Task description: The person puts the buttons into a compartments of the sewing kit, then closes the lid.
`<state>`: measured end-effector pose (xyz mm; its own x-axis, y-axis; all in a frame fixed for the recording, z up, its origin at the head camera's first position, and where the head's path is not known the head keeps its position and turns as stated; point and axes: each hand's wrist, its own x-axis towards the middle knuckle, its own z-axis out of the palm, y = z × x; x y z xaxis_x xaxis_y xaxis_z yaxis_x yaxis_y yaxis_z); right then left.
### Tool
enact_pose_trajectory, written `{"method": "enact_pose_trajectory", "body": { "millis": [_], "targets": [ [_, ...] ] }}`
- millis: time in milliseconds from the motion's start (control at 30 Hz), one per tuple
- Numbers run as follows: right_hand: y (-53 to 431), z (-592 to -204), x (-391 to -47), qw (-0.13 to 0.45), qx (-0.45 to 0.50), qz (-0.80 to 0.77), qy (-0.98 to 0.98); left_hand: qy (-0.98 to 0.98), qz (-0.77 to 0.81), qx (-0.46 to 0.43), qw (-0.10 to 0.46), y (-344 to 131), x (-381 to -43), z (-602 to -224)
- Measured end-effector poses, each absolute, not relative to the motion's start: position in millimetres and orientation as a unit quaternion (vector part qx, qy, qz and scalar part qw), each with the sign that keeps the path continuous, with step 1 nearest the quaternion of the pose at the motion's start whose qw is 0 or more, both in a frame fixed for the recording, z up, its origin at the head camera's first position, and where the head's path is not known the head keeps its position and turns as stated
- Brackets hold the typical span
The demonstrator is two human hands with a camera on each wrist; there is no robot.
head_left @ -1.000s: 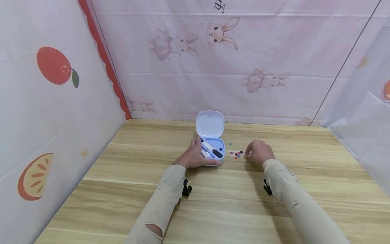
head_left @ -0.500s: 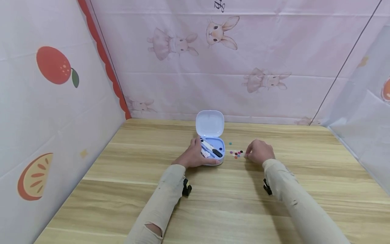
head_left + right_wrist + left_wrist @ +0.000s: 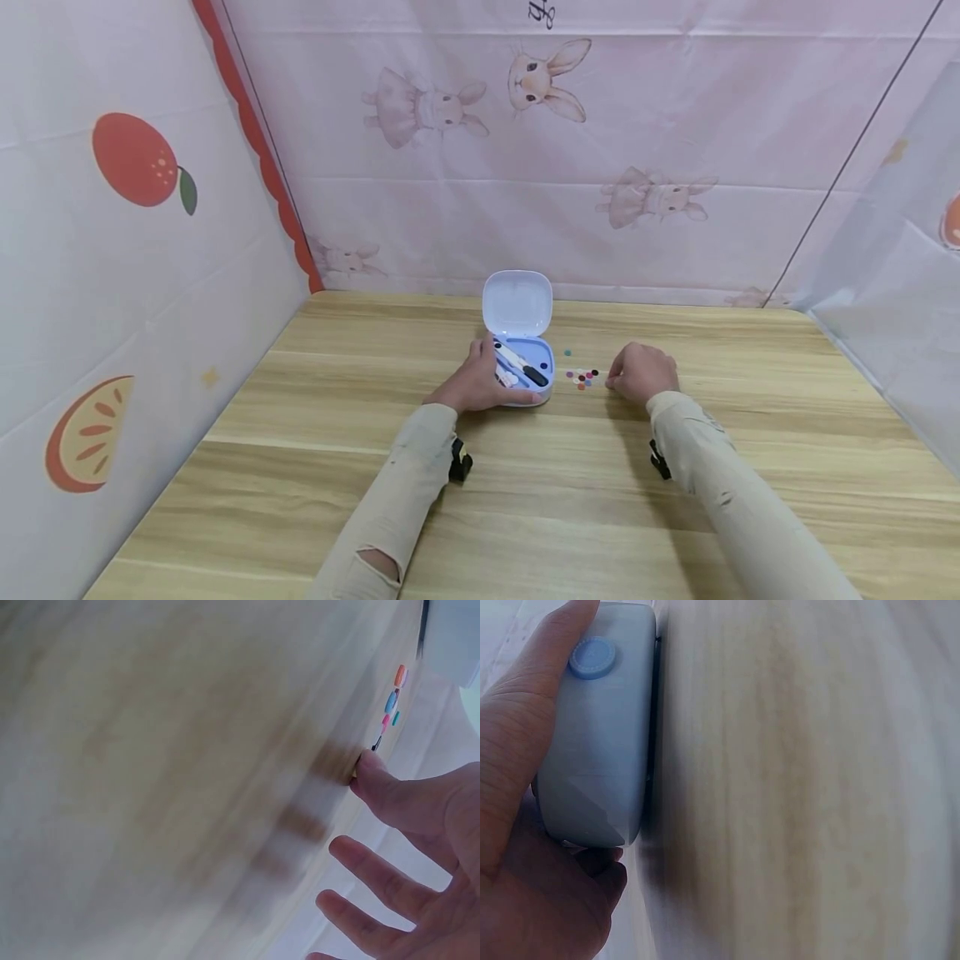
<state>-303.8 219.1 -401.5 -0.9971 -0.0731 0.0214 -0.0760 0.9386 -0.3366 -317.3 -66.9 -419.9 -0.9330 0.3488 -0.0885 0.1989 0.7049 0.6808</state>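
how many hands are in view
2: the left hand holds the open box; the right hand is right of the small colored discs. No others show.

- I see a rounded, blue-and-white plastic box (image 3: pixel 534 351)
- Right of the box, small round buttons (image 3: pixel 581 378): teal, purple, orange, black
- Beneath it, yellow-brown wood-grained tabletop (image 3: pixel 555 500)
- Behind it, pale-pink rabbit-printed sheet (image 3: pixel 562 158)

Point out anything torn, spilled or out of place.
The left beige fabric sleeve has a gaping slit, as if torn: skin shows through. One small round teal disc lies apart from the cluster of small multicoloured discs.
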Motion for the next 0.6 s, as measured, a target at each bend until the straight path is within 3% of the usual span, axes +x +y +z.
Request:
{"method": "enact_pose_trajectory", "body": {
  "millis": [600],
  "targets": [
    [219.4, -403.3, -307.1, 0.005, 0.059, 0.171, -0.984, 0.919, 0.351, 0.148, 0.104, -66.9, -316.3, -419.0]
  ]
}}
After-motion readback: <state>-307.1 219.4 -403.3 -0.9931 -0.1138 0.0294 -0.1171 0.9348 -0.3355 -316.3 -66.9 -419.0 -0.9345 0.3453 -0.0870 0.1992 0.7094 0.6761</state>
